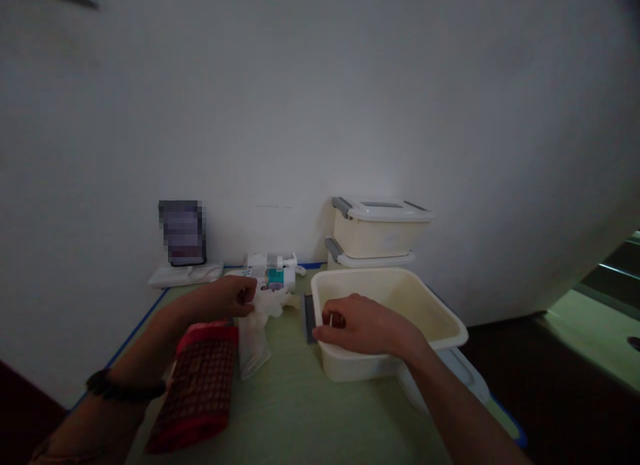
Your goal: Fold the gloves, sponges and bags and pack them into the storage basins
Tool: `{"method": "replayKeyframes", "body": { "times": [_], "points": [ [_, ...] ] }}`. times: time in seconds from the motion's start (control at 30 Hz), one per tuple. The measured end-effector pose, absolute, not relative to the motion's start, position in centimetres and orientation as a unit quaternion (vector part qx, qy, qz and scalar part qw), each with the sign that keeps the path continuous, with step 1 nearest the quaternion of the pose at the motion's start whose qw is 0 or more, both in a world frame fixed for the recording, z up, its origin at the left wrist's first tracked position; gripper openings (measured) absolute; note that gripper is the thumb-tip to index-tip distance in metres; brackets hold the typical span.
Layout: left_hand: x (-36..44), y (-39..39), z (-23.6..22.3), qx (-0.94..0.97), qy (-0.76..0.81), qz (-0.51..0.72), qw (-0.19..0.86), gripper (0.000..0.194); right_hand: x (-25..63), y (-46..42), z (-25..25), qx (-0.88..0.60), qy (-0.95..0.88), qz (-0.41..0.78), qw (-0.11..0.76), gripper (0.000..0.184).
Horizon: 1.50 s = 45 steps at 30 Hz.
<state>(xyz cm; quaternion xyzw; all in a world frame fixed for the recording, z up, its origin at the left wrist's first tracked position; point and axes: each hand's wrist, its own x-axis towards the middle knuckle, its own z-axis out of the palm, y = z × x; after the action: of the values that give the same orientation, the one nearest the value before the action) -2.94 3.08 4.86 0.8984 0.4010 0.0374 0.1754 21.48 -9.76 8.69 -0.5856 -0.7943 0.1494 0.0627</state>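
Note:
My left hand (236, 295), a dark bracelet at its wrist, reaches over the left part of the table with its fingers curled. Its fingertips are at the upper end of a clear plastic bag (254, 352); what lies between them, if anything, I cannot make out. Below that wrist lies a red and dark checked cloth bundle (203, 378). To the right, my right hand (357, 324) is closed at the near left corner of a cream plastic bin (350, 366), thumb outside the rim and fingers curled over it. The bin's visible inner walls are bare.
White bottles (273, 277), one with a teal label, lie behind my left hand. A lidded cream box (375, 237) is stacked on another by the wall. A pale lid (463, 372) lies partly under the bin. A blurred-out tablet-like screen (184, 233) stands back left.

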Motion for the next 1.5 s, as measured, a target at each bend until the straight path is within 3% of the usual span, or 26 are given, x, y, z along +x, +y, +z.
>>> {"method": "replayKeyframes", "body": {
  "times": [0.17,0.37,0.47,0.7,0.83,0.93,1.27,1.5],
  "points": [
    [-3.7,3.6,5.4,0.889,0.393,0.078,0.222,0.011,20.9,-10.2,9.5,-0.629,-0.77,0.091,0.058,0.022],
    [-4.9,3.1,7.1,0.879,0.379,0.085,0.277,0.016,17.6,-9.5,9.4,-0.632,-0.759,0.009,0.154,0.024],
    [-5.6,3.0,7.4,0.872,0.377,0.094,0.296,0.018,15.9,-8.6,9.2,-0.601,-0.787,0.011,0.139,0.028],
    [-6.7,2.5,8.4,0.793,0.313,0.277,0.443,0.022,13.9,-7.5,9.9,-0.589,-0.801,0.041,0.1,0.034],
    [-6.1,2.0,8.5,0.777,0.315,0.359,0.411,0.023,13.9,-7.6,10.2,-0.561,-0.815,0.056,0.131,0.034],
    [-5.4,1.6,8.6,0.783,0.31,0.389,0.375,0.023,14.5,-7.6,10.6,-0.549,-0.822,0.047,0.144,0.02],
    [-3.4,1.2,8.5,0.833,0.353,0.357,0.232,0.025,17.2,-7.1,11.3,-0.597,-0.763,-0.031,0.247,0.013],
    [-3.6,1.5,8.2,0.859,0.343,0.331,0.188,0.021,16.8,-7.3,11.1,-0.589,-0.776,-0.018,0.223,0.01]
  ]
}}
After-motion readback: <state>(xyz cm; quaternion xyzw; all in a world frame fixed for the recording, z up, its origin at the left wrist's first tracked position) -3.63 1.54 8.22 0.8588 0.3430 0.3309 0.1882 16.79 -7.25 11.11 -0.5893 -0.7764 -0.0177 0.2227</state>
